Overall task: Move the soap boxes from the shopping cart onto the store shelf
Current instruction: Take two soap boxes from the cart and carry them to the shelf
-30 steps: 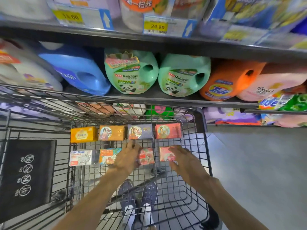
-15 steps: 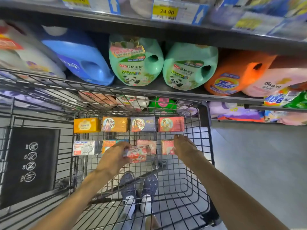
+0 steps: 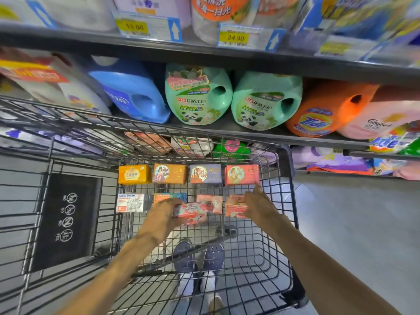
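Note:
Several soap boxes lie in two rows on the wire floor of the shopping cart [image 3: 286,201]. The back row holds a yellow box [image 3: 134,174], an orange box [image 3: 170,173], a purple box [image 3: 205,173] and a red box [image 3: 241,174]. My left hand [image 3: 162,213] is shut on a pink soap box [image 3: 193,212], lifted just above the front row. My right hand [image 3: 259,204] grips another pink soap box [image 3: 235,205] at the right end of that row. A white box [image 3: 130,203] and a blue-orange box [image 3: 169,197] lie to the left.
The store shelf [image 3: 227,130] just beyond the cart carries large detergent jugs: blue [image 3: 134,96], two green [image 3: 197,94], orange [image 3: 327,110]. An upper shelf edge [image 3: 204,53] bears price tags. A black sign panel [image 3: 66,219] hangs on the cart's left. My feet [image 3: 197,255] show through the mesh.
My left hand has picked a pink box up off the front row and pulled it back. My right hand has moved forward and closed on the pink box at the right.

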Action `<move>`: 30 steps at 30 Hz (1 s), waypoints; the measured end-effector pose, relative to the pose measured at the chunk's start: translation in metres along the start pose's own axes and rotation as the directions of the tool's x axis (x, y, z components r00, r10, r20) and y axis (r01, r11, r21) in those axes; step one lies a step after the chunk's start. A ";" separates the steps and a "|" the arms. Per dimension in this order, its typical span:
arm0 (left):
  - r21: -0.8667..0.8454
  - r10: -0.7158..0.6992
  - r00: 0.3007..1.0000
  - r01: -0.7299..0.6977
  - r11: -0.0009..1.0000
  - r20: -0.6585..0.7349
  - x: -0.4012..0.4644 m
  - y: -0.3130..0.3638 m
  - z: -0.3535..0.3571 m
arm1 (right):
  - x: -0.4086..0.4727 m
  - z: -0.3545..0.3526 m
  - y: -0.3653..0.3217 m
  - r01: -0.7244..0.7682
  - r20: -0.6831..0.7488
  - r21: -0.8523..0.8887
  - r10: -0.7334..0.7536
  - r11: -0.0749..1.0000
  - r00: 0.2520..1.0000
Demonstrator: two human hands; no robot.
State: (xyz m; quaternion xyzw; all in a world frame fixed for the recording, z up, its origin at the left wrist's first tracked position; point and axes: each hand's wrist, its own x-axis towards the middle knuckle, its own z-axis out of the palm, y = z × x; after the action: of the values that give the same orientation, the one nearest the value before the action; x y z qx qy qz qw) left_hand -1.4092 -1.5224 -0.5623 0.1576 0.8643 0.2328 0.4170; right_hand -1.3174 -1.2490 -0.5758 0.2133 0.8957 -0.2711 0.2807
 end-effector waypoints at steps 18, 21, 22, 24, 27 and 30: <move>-0.299 0.314 0.939 -0.343 0.891 -0.140 -0.107 0.158 -0.149 | -0.174 -0.187 -0.036 0.108 -0.215 0.555 0.017 0.825 0.977; -0.299 0.427 0.886 -0.463 0.834 -0.181 -0.143 0.218 -0.180 | -0.247 -0.243 -0.046 0.133 -0.338 0.583 0.091 0.801 0.937; -0.302 0.462 0.868 -0.497 0.813 -0.185 -0.154 0.239 -0.186 | -0.271 -0.259 -0.045 0.162 -0.372 0.608 0.099 0.777 0.923; -0.277 0.551 0.817 -0.576 0.769 -0.167 -0.171 0.284 -0.197 | -0.317 -0.288 -0.036 0.190 -0.454 0.606 0.139 0.772 0.880; -0.237 0.681 0.721 -0.690 0.684 -0.129 -0.198 0.356 -0.200 | -0.387 -0.321 -0.017 0.221 -0.542 0.607 0.195 0.763 0.817; -0.219 0.767 0.638 -0.760 0.613 -0.069 -0.225 0.431 -0.188 | -0.451 -0.345 0.016 0.229 -0.614 0.609 0.268 0.760 0.743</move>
State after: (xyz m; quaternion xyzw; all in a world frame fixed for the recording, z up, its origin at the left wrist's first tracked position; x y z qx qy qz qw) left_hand -1.3896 -1.3156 -0.0846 0.4649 0.6758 0.4825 0.3072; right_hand -1.1034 -1.1318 -0.0626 0.3893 0.7806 -0.4658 -0.1488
